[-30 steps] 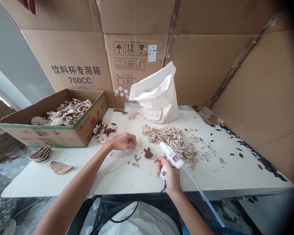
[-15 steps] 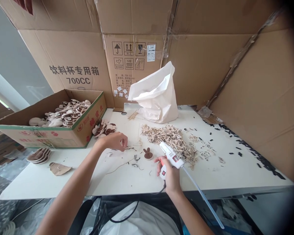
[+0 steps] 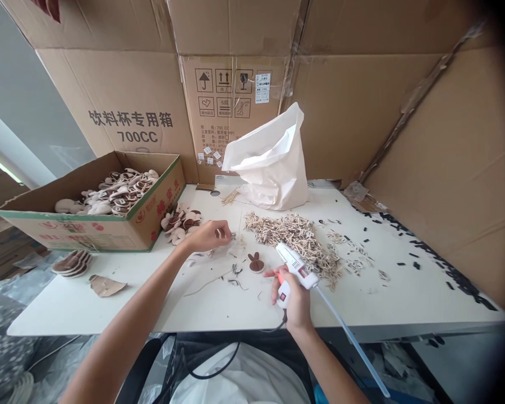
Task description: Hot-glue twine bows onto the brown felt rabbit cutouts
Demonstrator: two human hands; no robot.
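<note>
My right hand [image 3: 292, 297] grips a white hot glue gun [image 3: 295, 264] with a red trigger, its nozzle pointing up and left and a clear glue stick trailing back off the table's edge. A small brown rabbit-shaped piece [image 3: 256, 262] lies on the white table [image 3: 219, 308] just left of the nozzle. My left hand [image 3: 208, 235] hovers over the table left of that piece, fingers pinched on a tiny bit I cannot make out. A heap of small pale wooden pieces [image 3: 297, 238] lies behind the glue gun.
An open cardboard box [image 3: 88, 227] filled with round brown and cream pieces stands at the left, with more such pieces [image 3: 179, 221] beside it. A white bag [image 3: 273, 168] stands at the back. Tall cardboard boxes [image 3: 362, 101] wall the table. Black scraps [image 3: 408, 252] litter the right side.
My left hand dipped to the table near the scraps, then lifted and shifted slightly right with fingers pinched. The right hand and glue gun barely moved.
</note>
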